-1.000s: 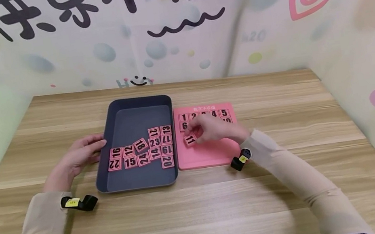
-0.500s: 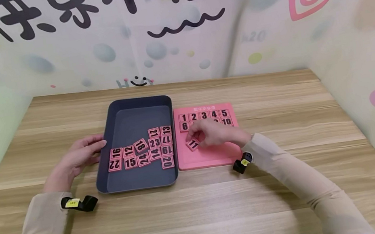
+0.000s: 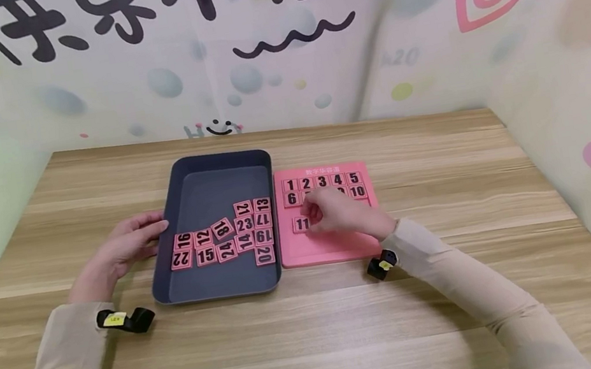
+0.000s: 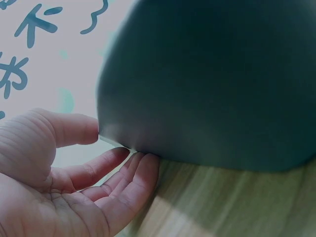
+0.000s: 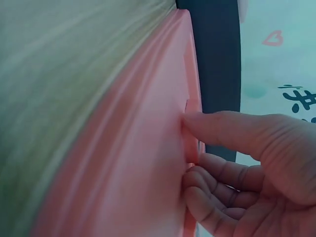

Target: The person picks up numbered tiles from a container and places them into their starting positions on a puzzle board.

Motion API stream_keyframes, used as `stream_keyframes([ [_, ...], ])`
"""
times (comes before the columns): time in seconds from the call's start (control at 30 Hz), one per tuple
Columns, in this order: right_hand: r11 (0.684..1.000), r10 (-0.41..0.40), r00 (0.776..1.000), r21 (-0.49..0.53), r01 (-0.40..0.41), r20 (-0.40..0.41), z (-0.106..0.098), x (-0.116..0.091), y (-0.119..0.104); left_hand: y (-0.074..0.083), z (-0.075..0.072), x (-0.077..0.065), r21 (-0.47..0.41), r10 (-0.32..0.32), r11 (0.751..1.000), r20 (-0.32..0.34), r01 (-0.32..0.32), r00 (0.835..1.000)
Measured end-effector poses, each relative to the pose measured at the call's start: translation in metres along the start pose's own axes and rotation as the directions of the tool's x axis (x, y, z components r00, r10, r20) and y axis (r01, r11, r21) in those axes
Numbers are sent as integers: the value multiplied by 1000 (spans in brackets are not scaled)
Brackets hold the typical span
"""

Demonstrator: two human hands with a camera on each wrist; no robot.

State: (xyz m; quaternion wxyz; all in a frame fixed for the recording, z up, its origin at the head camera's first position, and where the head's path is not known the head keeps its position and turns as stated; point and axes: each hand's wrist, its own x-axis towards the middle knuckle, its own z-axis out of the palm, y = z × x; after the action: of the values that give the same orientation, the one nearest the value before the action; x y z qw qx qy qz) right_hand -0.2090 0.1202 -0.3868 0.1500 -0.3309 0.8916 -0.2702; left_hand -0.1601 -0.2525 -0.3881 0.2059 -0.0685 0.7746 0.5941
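Observation:
My right hand pinches a pink number tile marked 11 between thumb and fingers, low over the pink puzzle board. In the right wrist view the thumb presses one side of the tile, flat at the board's surface. Rows 1 to 5 and 6 to 10 fill the board's top, partly behind the hand. My left hand holds the left side of the dark grey tray, thumb at the rim, fingers along the outer wall. The left wrist view shows the fingertips against that tray wall.
Several loose number tiles lie in the lower half of the tray, turned various ways. The tray's right side stands right beside the board on a wooden table. A printed wall covering rises behind the table.
The 11 tile, tilted half a second ago, has turned upright and square with the board, under the row of 6. The right wrist has dropped slightly. The left hand and tray have not moved.

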Motion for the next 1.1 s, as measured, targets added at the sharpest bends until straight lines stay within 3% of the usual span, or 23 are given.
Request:
stream_keyframes([
  [0.2, 996, 55, 998, 73, -52, -35, 2, 4, -2, 2, 1, -1, -8, 6, 1000, 6, -6, 1000],
  [0.57, 996, 83, 990, 53, -77, -113, 8, 12, -7, 1, 0, 0, -20, 4, 1000, 5, -4, 1000],
  [0.9, 997, 63, 992, 52, -57, -111, 6, 15, -5, 1, 0, 0, -13, 3, 1000, 0, -3, 1000],
  [1.1, 989, 23, 989, 150, -1, -143, -6, 20, -16, 0, -1, 1, -6, 4, 1000, -2, -4, 1000],
])
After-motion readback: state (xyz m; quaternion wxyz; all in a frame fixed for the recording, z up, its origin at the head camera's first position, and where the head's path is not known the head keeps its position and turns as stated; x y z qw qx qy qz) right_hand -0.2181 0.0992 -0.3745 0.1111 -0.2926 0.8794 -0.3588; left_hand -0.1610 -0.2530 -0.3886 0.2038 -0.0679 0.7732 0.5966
